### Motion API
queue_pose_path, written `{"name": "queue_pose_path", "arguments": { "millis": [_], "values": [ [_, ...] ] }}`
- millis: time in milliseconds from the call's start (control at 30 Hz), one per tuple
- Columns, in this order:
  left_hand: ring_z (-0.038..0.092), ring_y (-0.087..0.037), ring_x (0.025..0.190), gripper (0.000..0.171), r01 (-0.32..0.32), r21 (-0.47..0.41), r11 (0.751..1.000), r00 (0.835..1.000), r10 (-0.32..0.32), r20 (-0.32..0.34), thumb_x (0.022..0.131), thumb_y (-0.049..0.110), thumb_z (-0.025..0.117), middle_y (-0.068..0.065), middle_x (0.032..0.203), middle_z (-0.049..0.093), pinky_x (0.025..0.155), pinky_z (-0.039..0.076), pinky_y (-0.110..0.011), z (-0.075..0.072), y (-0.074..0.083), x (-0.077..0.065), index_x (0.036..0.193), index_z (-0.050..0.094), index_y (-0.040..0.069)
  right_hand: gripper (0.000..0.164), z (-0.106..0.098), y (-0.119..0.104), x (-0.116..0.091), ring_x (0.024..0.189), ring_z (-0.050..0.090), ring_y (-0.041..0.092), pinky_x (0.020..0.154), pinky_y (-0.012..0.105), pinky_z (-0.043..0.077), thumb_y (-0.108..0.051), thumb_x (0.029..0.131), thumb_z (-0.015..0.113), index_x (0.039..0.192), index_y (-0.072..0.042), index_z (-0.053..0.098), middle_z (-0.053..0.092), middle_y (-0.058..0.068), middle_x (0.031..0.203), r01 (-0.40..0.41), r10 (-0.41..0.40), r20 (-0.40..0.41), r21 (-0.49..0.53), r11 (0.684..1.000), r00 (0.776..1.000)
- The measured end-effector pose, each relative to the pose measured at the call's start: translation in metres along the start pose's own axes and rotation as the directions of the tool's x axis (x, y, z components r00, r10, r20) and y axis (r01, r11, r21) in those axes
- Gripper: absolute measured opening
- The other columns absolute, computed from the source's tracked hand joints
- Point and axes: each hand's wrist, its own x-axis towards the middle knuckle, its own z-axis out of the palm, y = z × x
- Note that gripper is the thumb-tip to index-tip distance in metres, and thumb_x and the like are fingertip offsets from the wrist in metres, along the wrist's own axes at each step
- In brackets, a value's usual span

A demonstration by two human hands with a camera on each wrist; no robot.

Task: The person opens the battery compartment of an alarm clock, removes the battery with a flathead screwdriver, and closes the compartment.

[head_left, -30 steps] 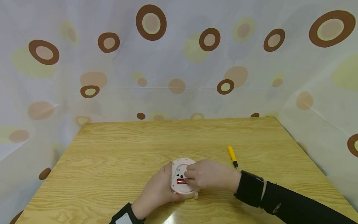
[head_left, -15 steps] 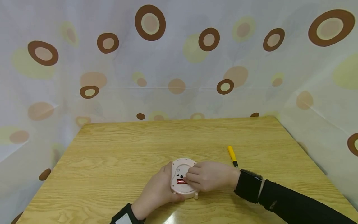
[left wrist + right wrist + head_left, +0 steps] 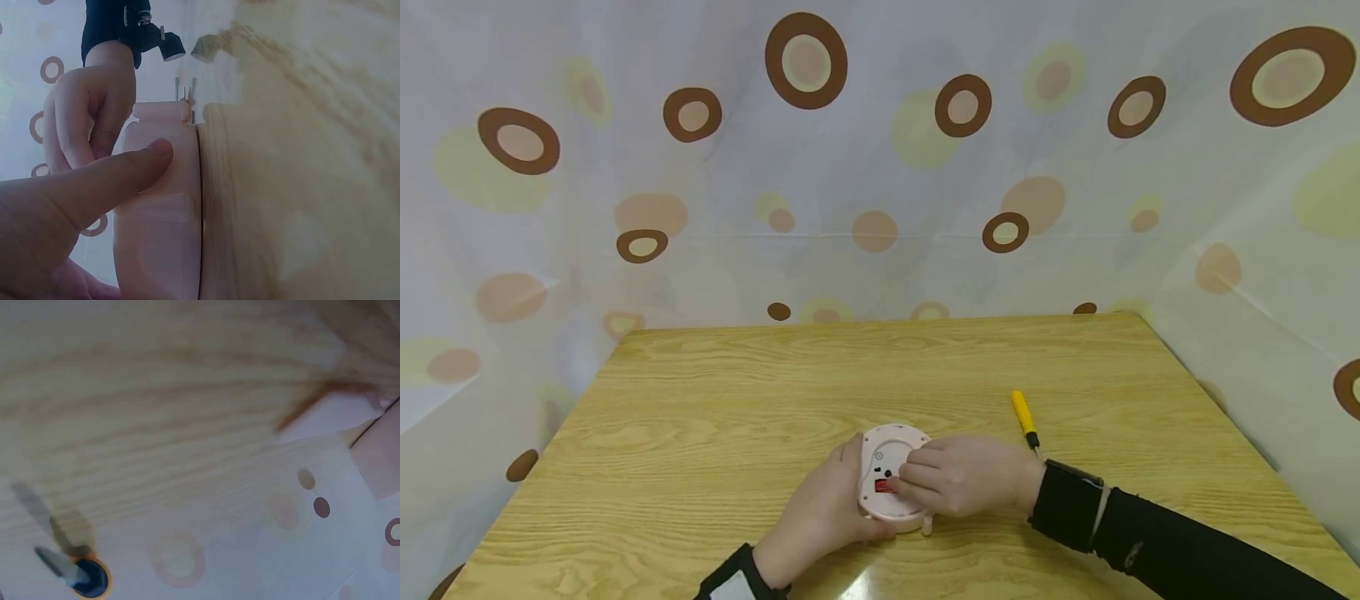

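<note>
A round, pale pink device that looks like an alarm clock (image 3: 887, 451) lies with its back up on the table. Its battery compartment is uncovered and a red battery (image 3: 882, 486) shows inside. My left hand (image 3: 823, 502) grips the clock's left side, the thumb lying along its lower edge; in the left wrist view that thumb (image 3: 125, 175) presses the pink rim. My right hand (image 3: 962, 475) is over the clock's right half, fingers bent, a fingertip touching the battery's right end. Whether it pinches the battery is hidden behind the fingers.
A screwdriver (image 3: 1022, 412) with a yellow and black handle lies on the wooden table (image 3: 737, 392) beyond my right wrist, its shaft toward me. A small pink foot (image 3: 927, 525) sticks out from the clock's lower edge. Patterned cloth (image 3: 880, 192) hangs around the table.
My right fingers have shifted slightly right and down over the compartment, and the battery's visible face looks duller. The left hand, clock and screwdriver stay in place.
</note>
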Motion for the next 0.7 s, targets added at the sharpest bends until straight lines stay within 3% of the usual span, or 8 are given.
{"name": "queue_pose_path", "arguments": {
  "millis": [367,467,600,700],
  "values": [
    [0.065,-0.038,0.127,0.122,-0.015,-0.005,1.000,1.000,0.015,-0.009,0.064,0.032,0.103,-0.030,0.146,0.058,0.107,0.056,-0.053,0.000,0.000,0.000,0.154,0.037,-0.014,0.032,-0.002,-0.012,0.008,0.096,0.066,0.005,0.090,0.017,0.059,-0.015,0.116,0.042,0.117,-0.013,0.074,0.071,-0.005,0.105,-0.125,0.134,-0.091,0.099,0.987,0.987],
    [0.065,-0.037,0.128,0.122,-0.013,-0.003,1.000,1.000,0.013,-0.007,0.064,0.033,0.103,-0.030,0.146,0.058,0.108,0.056,-0.052,0.001,0.000,0.000,0.155,0.037,-0.014,0.027,-0.004,-0.013,0.010,0.095,0.065,0.006,0.089,0.017,0.059,-0.015,0.115,0.047,0.117,-0.013,0.074,0.070,-0.004,0.105,-0.143,0.153,-0.084,0.120,0.982,0.985],
    [0.064,-0.037,0.129,0.122,-0.009,0.006,1.000,1.000,0.009,-0.004,0.065,0.034,0.103,-0.030,0.147,0.058,0.108,0.056,-0.052,0.001,-0.001,0.000,0.155,0.036,-0.015,0.014,-0.007,-0.014,0.013,0.096,0.064,0.006,0.090,0.017,0.058,-0.017,0.105,0.066,0.117,-0.014,0.073,0.069,-0.004,0.106,-0.164,0.171,-0.037,0.138,0.977,0.985],
    [0.064,-0.038,0.129,0.121,-0.011,0.007,1.000,1.000,0.011,-0.005,0.065,0.034,0.103,-0.030,0.148,0.057,0.108,0.056,-0.052,0.001,-0.001,0.001,0.155,0.037,-0.014,0.022,-0.011,-0.013,0.017,0.097,0.063,0.006,0.090,0.016,0.057,-0.019,0.095,0.078,0.116,-0.015,0.071,0.068,-0.006,0.106,-0.170,0.170,0.009,0.106,0.980,0.985]
  ]
}}
